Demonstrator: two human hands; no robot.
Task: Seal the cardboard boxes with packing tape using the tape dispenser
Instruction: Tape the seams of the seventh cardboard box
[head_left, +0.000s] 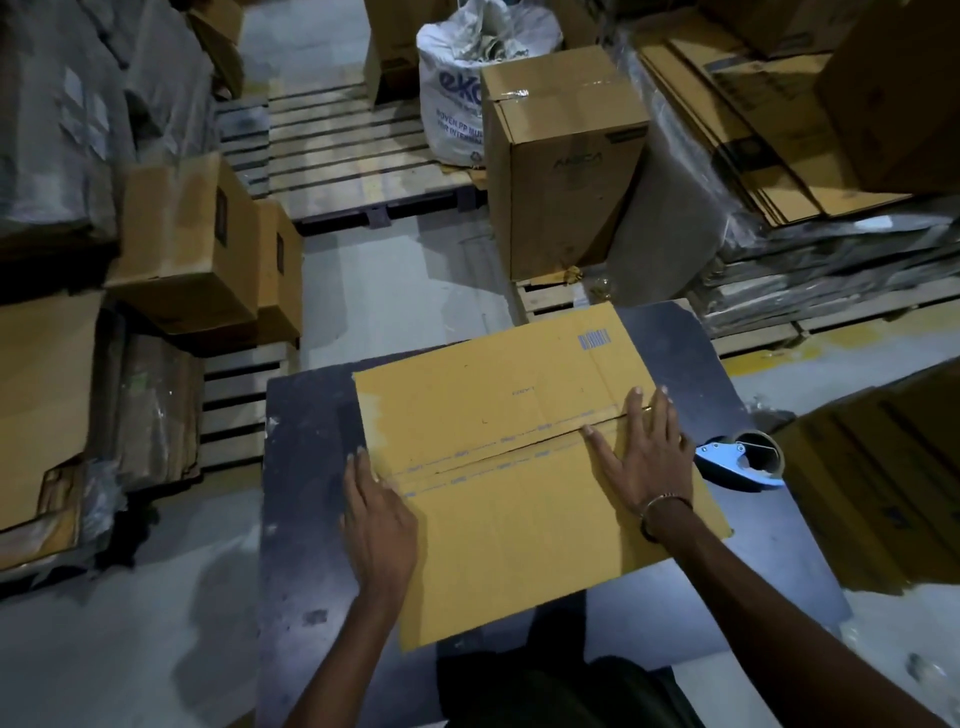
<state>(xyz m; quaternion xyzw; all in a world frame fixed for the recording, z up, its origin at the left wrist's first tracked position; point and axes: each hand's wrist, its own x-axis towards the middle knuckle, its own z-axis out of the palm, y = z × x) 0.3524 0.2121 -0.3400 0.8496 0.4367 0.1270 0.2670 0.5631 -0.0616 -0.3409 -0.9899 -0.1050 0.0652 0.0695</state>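
Note:
A yellow-brown cardboard box (509, 410) stands on a dark table (306, 415), its two top flaps folded down and meeting along a seam across the middle. My left hand (376, 519) lies flat at the seam's left end, fingers straight, pressing the flap near the box's left edge. My right hand (647, 452) lies flat over the seam's right end, fingers spread. A blue tape dispenser (743, 460) with a tape roll rests on the table just right of the box, beside my right hand and untouched.
A tall taped box (566, 156) stands on a pallet ahead. A white woven sack (457, 88) is behind it. Stacked boxes (192, 244) sit at left, flat cardboard sheets (769, 145) at right, and another box (878, 478) close at right.

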